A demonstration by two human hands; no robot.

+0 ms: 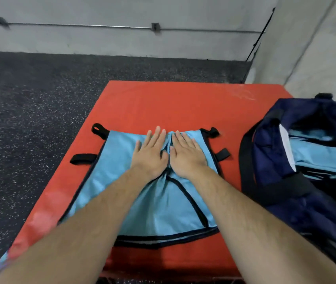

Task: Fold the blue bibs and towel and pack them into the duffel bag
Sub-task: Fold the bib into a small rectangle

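A light blue bib with black trim and black strap loops lies spread on the red mat. My left hand and my right hand press flat on its far half, side by side, fingers straight, thumbs almost touching over a crease in the cloth. At the right stands the navy duffel bag, open at the top, with folded light blue cloth lying inside it. More blue fabric peeks in at the bottom left corner.
The red mat sits on dark speckled rubber flooring. A grey wall with a thin rail runs along the back, and a grey pillar rises behind the bag at the right.
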